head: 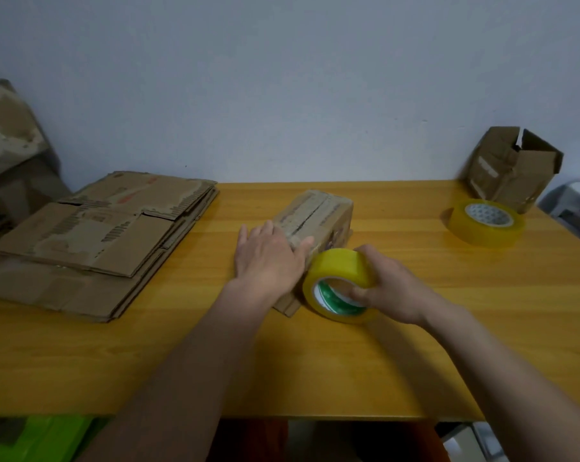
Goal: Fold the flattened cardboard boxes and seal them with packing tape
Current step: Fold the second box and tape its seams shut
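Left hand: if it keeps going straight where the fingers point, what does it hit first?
The left hand already lies flat on the near end of the small box. Sliding on, it would likely cross the box top toward the wall; nothing else shows there.

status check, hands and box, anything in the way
Left hand flat on folded box. Right hand grips tape roll at its near end. Seam path clear.

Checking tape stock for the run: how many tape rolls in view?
2. One tape roll is gripped by the right hand beside the folded box; a second roll lies flat at the table's far right. None visibly hidden.
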`<state>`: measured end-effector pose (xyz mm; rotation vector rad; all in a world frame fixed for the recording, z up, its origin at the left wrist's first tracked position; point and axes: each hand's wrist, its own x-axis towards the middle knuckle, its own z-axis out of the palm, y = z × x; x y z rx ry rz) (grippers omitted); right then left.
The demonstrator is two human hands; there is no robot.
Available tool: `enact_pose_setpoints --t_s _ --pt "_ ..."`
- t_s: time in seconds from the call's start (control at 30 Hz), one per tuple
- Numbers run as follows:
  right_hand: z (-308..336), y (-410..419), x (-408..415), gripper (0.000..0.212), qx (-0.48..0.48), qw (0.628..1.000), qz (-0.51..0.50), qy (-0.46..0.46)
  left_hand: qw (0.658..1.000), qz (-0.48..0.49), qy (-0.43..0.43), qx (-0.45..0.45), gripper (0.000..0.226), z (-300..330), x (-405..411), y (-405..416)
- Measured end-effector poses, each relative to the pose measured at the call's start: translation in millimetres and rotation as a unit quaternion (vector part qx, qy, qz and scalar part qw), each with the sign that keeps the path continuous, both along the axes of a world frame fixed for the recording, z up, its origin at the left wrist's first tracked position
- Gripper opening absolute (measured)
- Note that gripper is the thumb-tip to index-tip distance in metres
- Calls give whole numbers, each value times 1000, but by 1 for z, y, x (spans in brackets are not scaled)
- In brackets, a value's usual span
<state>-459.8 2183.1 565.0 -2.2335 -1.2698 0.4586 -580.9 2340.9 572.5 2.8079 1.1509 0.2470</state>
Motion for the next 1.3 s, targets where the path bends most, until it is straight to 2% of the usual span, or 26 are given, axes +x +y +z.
enact_pose_setpoints --t_s 0.17,0.33,0.47,0.53,0.7,0.73,0.8,0.83,0.87,0.93,1.03,1.1,1.17,1.23,1.3 --pt "1 4 -4 60 13 995 48 86 996 -38 87 -2 98 -3 19 17" --pt "-1 12 -13 60 14 986 81 145 991 -77 111 19 101 -1 28 38" --pt "2 12 -15 61 11 955 74 288 989 -103 103 6 112 -4 26 46" --pt "1 11 -15 65 12 952 55 301 990 -107 87 -1 115 -5 27 50" --pt "-6 9 2 53 30 963 23 265 991 -115 61 1 120 -13 32 51" --pt "-9 6 12 51 31 976 -4 215 992 -114 55 5 120 -15 32 51" --pt "-15 -1 35 34 -44 998 -41 -1 992 -115 43 0 123 -17 32 52" --pt "-18 -5 45 29 -116 988 -39 -96 992 -117 41 -4 127 -16 33 52" --pt "-22 -9 53 33 -192 970 -27 -147 992 -119 40 -9 130 -16 34 53" --pt "-28 -16 64 42 -286 948 -11 -140 991 -126 39 -18 131 -14 35 54" --pt "-31 -18 73 44 -269 952 -23 -145 988 -146 31 -33 127 -14 34 57" --pt "-28 -19 76 34 -267 950 -35 -157 984 -169 21 -49 125 -13 34 60" --pt "-22 -20 77 16 -254 956 -42 -144 978 -194 15 -71 125 -11 35 63" --pt "-11 -19 72 3 -160 982 -33 -98 971 -219 17 -92 129 -8 36 67" --pt "4 -7 57 7 13 999 -17 -32 965 -239 16 -104 130 -6 40 68"
